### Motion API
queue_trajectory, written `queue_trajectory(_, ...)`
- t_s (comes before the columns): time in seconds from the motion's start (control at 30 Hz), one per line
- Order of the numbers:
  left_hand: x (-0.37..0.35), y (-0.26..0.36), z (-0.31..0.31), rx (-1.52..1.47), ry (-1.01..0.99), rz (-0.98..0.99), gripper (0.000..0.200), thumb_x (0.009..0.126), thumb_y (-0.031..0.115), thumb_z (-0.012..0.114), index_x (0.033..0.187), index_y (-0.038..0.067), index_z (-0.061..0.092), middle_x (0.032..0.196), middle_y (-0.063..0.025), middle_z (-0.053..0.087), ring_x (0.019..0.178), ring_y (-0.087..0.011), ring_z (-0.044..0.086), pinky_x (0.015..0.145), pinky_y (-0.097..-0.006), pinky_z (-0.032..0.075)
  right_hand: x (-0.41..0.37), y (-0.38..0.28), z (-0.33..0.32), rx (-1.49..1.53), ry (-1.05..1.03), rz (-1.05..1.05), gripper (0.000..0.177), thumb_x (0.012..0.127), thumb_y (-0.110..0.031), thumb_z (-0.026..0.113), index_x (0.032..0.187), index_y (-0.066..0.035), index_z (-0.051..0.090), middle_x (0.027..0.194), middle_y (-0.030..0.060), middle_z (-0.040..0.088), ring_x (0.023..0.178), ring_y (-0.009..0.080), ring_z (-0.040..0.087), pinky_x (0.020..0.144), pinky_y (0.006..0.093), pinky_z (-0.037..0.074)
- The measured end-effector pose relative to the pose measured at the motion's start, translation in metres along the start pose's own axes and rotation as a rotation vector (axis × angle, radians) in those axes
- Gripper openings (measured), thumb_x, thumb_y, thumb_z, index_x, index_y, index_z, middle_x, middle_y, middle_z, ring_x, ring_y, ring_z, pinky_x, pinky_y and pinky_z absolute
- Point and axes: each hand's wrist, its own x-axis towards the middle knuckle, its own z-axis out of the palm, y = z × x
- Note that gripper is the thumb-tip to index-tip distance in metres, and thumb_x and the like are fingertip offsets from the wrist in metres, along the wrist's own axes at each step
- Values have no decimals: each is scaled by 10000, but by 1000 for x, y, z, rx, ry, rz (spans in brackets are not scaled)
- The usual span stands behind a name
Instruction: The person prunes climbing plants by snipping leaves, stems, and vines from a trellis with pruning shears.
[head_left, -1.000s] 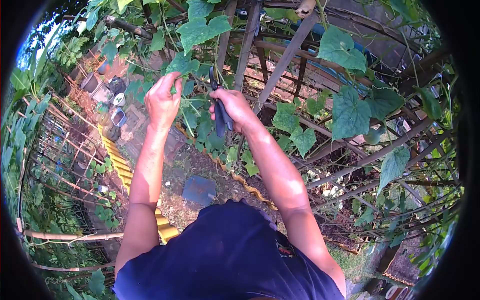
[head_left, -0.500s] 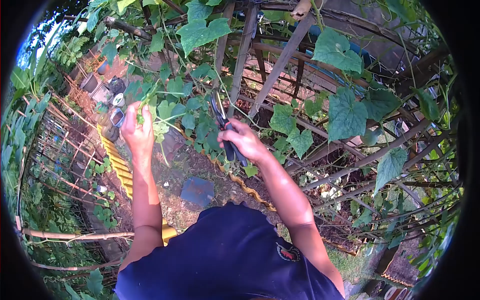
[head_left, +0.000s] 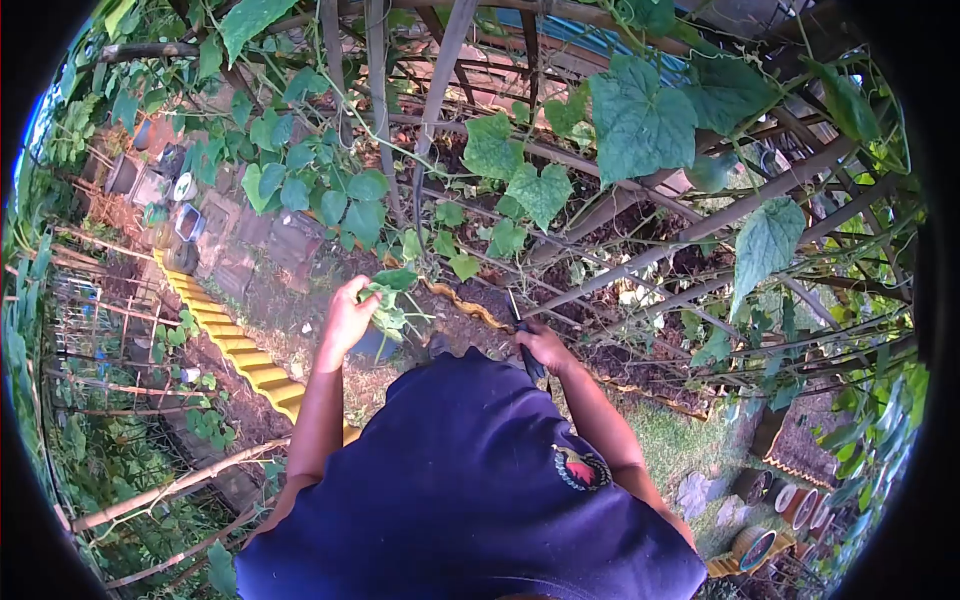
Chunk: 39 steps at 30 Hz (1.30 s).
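Observation:
My left hand (head_left: 348,318) is closed around a small bunch of leafy green cuttings (head_left: 392,303), held in front of my chest with the stems hanging out to the right. In my right hand (head_left: 547,347) are pruning shears (head_left: 518,320) with dark handles, their blades pointing up and away from me. Both hands are low, close to my dark blue shirt (head_left: 450,470). Beyond them, a climbing vine with broad leaves (head_left: 643,120) hangs on a wooden trellis (head_left: 440,85).
Yellow corrugated edging (head_left: 235,345) runs along a bed on the left, near a bamboo pole (head_left: 180,485). Pots and containers (head_left: 187,222) stand at the far left. More round pots (head_left: 752,547) sit at the lower right, near grass. Trellis slats cross the right side.
Both hands have come down and back toward my body, away from the vine, still holding the cuttings and the shears. The view has shifted, so the trellis appears higher and farther left.

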Motion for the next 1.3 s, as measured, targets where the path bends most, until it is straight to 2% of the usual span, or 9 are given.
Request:
queue_trajectory(0.17,50,59,67,120,-63,326,217,886,173,719,1029,23,655,760,-38,631,629,-79,541,596,-286,459,-54,4,-23,125,113,112,330,838,-259,696,1005,26,678,798,75,653,681,158,614,629,323,505)
queue_trajectory(0.3,138,64,133,-294,-249,-37,307,924,164,691,1181,10,627,951,-46,680,545,-105,565,528,-262,500,-82,21,-38,163,210,135,299,841,-238,696,992,19,670,841,87,684,726,167,625,664,306,501)
queue_trajectory(0.47,237,59,191,-810,-28,-347,369,962,249,650,1255,39,567,1059,-107,660,695,-154,633,511,-261,548,-111,67,-51,290,348,109,215,853,-209,678,943,-15,667,826,74,680,713,170,629,651,310,507)
queue_trajectory(0.77,384,-58,258,-1182,-231,-380,556,969,279,610,1460,114,408,1381,-53,532,1170,-257,572,901,-449,513,-164,120,-58,691,535,176,302,884,-205,619,1079,25,598,824,143,659,689,250,662,617,372,558)
queue_trajectory(0.9,221,56,203,-414,48,-60,297,950,161,639,1237,83,655,1091,-77,689,976,-151,628,826,-320,503,-167,124,-62,722,540,198,286,887,-248,633,1032,-4,592,838,139,674,691,242,658,639,364,545)
queue_trajectory(1.03,125,12,183,-315,-137,170,177,978,212,659,1002,46,715,812,-17,707,738,-92,608,727,-257,470,-152,121,-66,662,538,212,330,889,-265,634,1077,4,600,862,160,687,699,264,680,618,388,554)
queue_trajectory(1.2,10,-104,164,4,-370,-126,325,984,252,652,761,16,638,665,-28,652,540,-91,539,533,-269,436,-112,122,-66,525,473,147,336,883,-257,641,1103,-3,630,869,136,685,711,231,667,614,359,549)
queue_trajectory(1.27,-32,-178,154,245,-459,178,254,877,208,694,721,11,656,674,-99,656,669,-224,661,651,-388,508,-111,91,-61,336,493,162,361,858,-289,641,1058,10,673,874,122,688,759,211,653,688,362,529)
queue_trajectory(1.3,-53,-266,157,262,-390,102,185,853,198,706,841,13,713,801,-144,687,796,-273,697,758,-403,533,-108,82,-59,303,461,174,379,849,-304,641,1057,11,687,885,124,692,783,211,652,737,363,522)
